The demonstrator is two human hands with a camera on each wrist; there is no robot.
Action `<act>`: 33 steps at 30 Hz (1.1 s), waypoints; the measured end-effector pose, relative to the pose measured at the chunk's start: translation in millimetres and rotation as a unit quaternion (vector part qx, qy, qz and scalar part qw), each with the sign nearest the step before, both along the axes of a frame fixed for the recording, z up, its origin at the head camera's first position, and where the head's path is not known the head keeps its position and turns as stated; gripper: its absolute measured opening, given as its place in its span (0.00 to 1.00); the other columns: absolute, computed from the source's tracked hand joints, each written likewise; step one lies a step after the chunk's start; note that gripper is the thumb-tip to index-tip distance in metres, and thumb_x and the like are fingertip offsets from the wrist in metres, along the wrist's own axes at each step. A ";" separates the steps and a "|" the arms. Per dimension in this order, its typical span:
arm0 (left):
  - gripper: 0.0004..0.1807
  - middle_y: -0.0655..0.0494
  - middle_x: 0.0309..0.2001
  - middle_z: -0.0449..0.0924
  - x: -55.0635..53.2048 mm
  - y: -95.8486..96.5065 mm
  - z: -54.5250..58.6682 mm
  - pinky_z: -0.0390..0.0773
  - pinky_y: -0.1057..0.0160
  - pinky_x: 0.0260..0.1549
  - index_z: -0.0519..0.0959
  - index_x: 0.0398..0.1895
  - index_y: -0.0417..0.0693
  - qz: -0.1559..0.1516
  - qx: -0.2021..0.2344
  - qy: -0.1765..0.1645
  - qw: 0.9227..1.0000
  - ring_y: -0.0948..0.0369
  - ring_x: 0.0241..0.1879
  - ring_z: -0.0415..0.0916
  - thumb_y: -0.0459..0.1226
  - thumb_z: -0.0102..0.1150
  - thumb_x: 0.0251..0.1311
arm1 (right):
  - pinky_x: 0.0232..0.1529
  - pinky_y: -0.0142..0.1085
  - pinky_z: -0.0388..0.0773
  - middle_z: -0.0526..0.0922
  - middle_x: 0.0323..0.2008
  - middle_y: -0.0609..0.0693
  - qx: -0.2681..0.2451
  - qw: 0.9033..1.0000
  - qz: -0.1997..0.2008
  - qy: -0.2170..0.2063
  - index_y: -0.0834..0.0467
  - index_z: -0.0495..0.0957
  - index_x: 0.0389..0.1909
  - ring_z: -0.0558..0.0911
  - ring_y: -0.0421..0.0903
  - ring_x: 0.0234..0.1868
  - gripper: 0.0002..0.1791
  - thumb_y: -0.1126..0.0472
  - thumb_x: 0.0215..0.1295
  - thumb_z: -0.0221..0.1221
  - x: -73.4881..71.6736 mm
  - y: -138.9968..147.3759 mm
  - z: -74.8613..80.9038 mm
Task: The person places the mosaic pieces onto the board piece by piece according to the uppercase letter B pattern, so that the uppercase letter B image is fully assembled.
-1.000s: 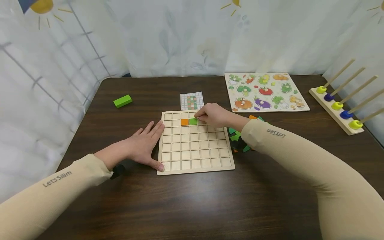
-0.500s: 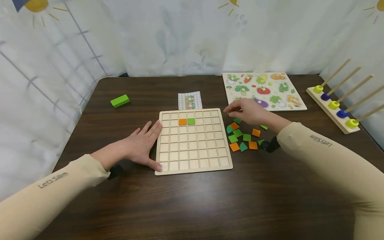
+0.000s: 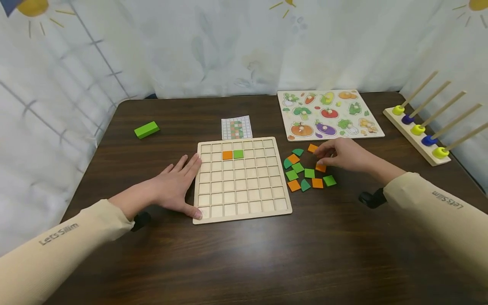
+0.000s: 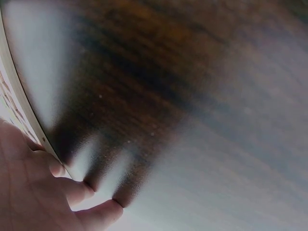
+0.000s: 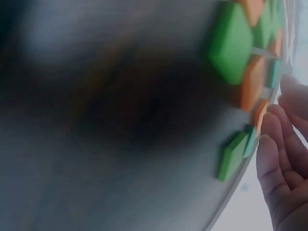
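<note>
The right hand (image 3: pixel 345 154) hung over the 3 o'clock side of the loose tiles (image 3: pixel 309 173). Its thumb and fingers were bent, with a small gap between them, and no tile showed in that gap.

The nearest orange tile (image 3: pixel 321 168) lay on the table (image 3: pixel 244 262) at 8 o'clock from the middle of the hand, just under the thumb. The thumb hid some of it, so I could not tell if one side was longer. An orange piece (image 3: pixel 312 148) sat at 9 o'clock, just past the pointing finger.

The wooden grid board (image 3: pixel 242 186) was farther off, between 8 and 9 o'clock from the right hand. Two squares sat side by side in its second row from the top: an orange square (image 3: pixel 227 155), then a green square (image 3: pixel 238 154) at its 3 o'clock side.

The left hand (image 3: pixel 173 184) was well apart from the loose tiles. Its fingers were spread and touched the board's 9 o'clock edge.
</note>
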State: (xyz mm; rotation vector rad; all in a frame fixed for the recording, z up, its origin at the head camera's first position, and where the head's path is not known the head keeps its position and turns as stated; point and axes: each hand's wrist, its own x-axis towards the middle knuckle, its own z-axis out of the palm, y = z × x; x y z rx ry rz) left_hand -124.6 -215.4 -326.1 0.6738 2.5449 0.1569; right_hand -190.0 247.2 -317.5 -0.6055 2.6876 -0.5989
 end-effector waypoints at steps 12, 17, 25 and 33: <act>0.81 0.35 0.83 0.28 2.1 -0.2 -2.8 0.47 0.24 0.70 0.35 0.82 0.33 0.007 0.004 -0.003 1.000 0.31 0.80 0.31 0.75 0.67 0.42 | 0.45 0.45 0.83 0.88 0.44 0.54 0.027 1.000 -0.008 -0.008 0.64 0.85 0.51 0.82 0.46 0.40 0.20 0.56 0.62 0.72 10.5 3.4 -7.5; 0.81 0.35 0.83 0.28 2.6 0.0 -2.5 0.47 0.24 0.70 0.35 0.82 0.33 0.009 0.005 -0.003 1.000 0.31 0.80 0.31 0.75 0.67 0.42 | 0.44 0.46 0.83 0.88 0.40 0.53 0.045 0.999 -0.003 0.006 0.64 0.85 0.46 0.83 0.45 0.38 0.17 0.58 0.62 0.72 10.6 3.4 -8.8; 0.81 0.36 0.83 0.27 1.3 -0.3 -2.1 0.47 0.25 0.70 0.35 0.82 0.34 0.007 0.000 0.002 1.000 0.32 0.80 0.31 0.76 0.67 0.41 | 0.44 0.46 0.83 0.87 0.39 0.53 0.057 0.998 0.003 0.023 0.63 0.86 0.45 0.81 0.45 0.37 0.13 0.61 0.62 0.71 12.1 5.6 -8.0; 0.81 0.36 0.83 0.28 1.1 -0.2 -1.2 0.47 0.25 0.70 0.35 0.82 0.34 0.006 0.000 0.001 1.000 0.31 0.80 0.31 0.75 0.67 0.42 | 0.44 0.48 0.82 0.88 0.40 0.53 0.052 0.998 0.003 0.022 0.64 0.86 0.45 0.81 0.46 0.38 0.12 0.62 0.64 0.70 12.0 6.3 -8.5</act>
